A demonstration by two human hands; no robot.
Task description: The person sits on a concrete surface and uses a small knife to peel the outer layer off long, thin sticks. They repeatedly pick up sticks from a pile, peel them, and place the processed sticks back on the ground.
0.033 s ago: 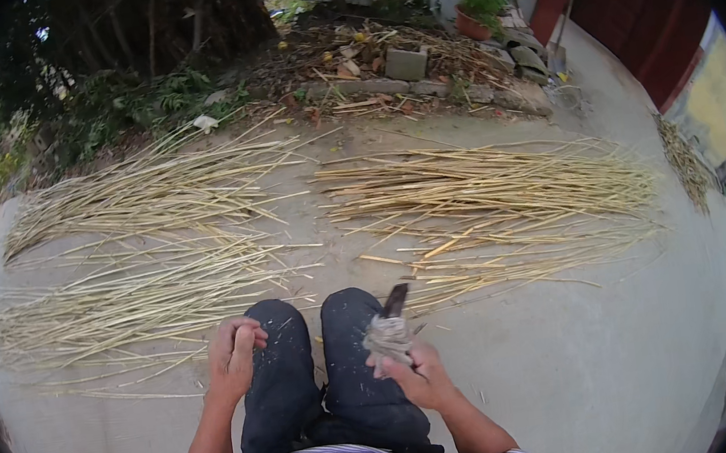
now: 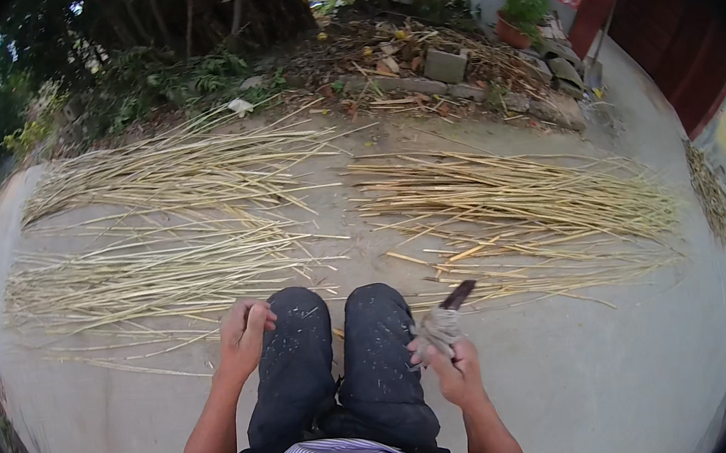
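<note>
My right hand [image 2: 461, 378] is closed round the pale cloth wrapping of a short knife [image 2: 437, 333]. Its dark blade points up and away to the right, over the ground near my right knee. Beside my left knee, my left hand [image 2: 245, 340] has its fingers curled in with the thumb over them, and nothing shows in it. Ahead on the left, long pale stalks [image 2: 155, 284] lie in a loose layer, with a second layer of stalks [image 2: 187, 175] behind. A denser pile of yellowish stalks [image 2: 512, 196] lies ahead on the right.
Dark-trousered knees [image 2: 297, 332] stand between my hands. Beyond the stalks runs a low brick edging [image 2: 419, 86] with debris and a grey block [image 2: 445, 65]. A potted plant [image 2: 524, 7] stands at the back right. More stalks [image 2: 706, 187] lie at the far right.
My right hand has moved right with the knife, and the blade now tilts further right. My left hand stays curled beside my left knee. The whole view has shifted and turned slightly.
</note>
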